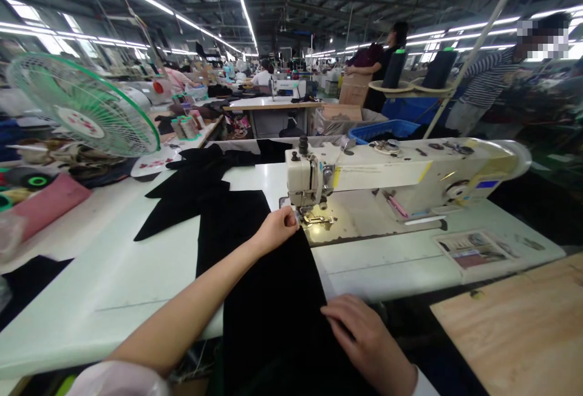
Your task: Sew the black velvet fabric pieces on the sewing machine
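My left hand point(277, 226) pinches the far edge of the black fabric point(264, 286), just at 9 o'clock of the sewing machine's point(401, 171) presser foot point(315, 218). My right hand point(364, 335) lies flat, fingers loose, on the fabric at 5 o'clock. The fabric runs across the white bench point(136, 274) and hangs over its near edge at 6 o'clock.

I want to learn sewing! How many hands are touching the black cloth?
2. The left hand pinches the black cloth beside the sewing machine; the right hand lies flat on it nearer the person.
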A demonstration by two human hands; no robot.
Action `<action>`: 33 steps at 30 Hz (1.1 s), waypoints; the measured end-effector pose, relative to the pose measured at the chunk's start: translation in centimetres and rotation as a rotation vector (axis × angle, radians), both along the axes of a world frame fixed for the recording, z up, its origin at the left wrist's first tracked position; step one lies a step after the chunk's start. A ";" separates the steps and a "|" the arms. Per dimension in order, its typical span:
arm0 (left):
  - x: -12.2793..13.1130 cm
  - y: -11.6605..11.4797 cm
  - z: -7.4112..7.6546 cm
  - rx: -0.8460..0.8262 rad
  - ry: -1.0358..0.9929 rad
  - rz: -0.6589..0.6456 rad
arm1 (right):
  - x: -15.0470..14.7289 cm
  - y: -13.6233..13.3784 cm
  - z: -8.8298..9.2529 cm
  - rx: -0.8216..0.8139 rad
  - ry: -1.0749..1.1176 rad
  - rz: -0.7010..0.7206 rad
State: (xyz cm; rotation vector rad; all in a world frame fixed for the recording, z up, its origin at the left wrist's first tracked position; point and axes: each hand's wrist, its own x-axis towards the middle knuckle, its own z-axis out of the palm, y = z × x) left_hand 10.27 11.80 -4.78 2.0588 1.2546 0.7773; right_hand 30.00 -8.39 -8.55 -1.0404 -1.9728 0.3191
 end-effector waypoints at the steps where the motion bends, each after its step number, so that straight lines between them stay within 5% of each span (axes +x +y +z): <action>1: 0.0 0.0 0.1 0.005 0.004 -0.011 | 0.1 0.1 0.0 0.015 -0.021 0.008; 15: 1.2 3.8 -0.7 -0.079 -0.028 0.075 | -1.9 2.2 0.6 0.103 -0.095 -0.063; 26: 1.4 4.1 -0.5 -0.084 0.069 0.115 | -1.9 2.7 0.5 0.169 -0.108 -0.074; 30: 1.5 2.1 1.0 0.173 0.404 0.197 | -1.8 3.2 0.5 0.158 -0.104 -0.065; 33: 1.3 -2.1 2.0 0.453 0.593 0.182 | -1.8 3.7 0.4 0.133 -0.102 -0.059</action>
